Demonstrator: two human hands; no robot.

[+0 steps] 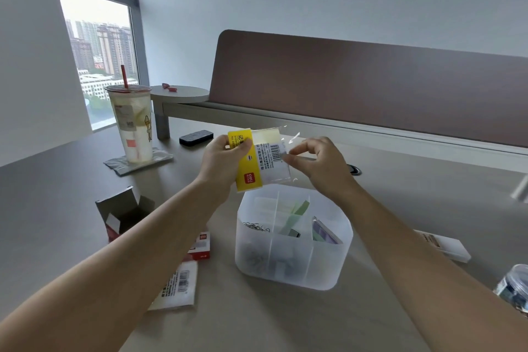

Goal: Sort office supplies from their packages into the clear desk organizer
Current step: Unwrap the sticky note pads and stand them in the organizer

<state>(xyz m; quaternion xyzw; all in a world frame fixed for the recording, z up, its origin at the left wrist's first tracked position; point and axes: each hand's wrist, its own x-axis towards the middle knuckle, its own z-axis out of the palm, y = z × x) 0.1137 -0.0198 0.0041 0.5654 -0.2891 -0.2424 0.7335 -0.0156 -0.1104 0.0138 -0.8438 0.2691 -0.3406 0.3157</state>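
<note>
I hold a sticky-note package (pixel 261 158), yellow-labelled and wrapped in clear plastic, in the air just above the clear desk organizer (pixel 291 266). My left hand (pixel 224 158) grips its left yellow side. My right hand (pixel 315 161) pinches the clear flap at its right edge. The organizer stands on the desk below, split into compartments. Metal clips lie in its left compartments, green paper strips in the middle, and a purple-green item at the right.
An open red-and-white box (pixel 123 213), a small red box (pixel 201 246) and a flat barcoded wrapper (pixel 177 286) lie left of the organizer. A drink cup with a red straw (pixel 133 123) stands far left. A white box (pixel 444 244) and a clear jar (pixel 514 284) are right.
</note>
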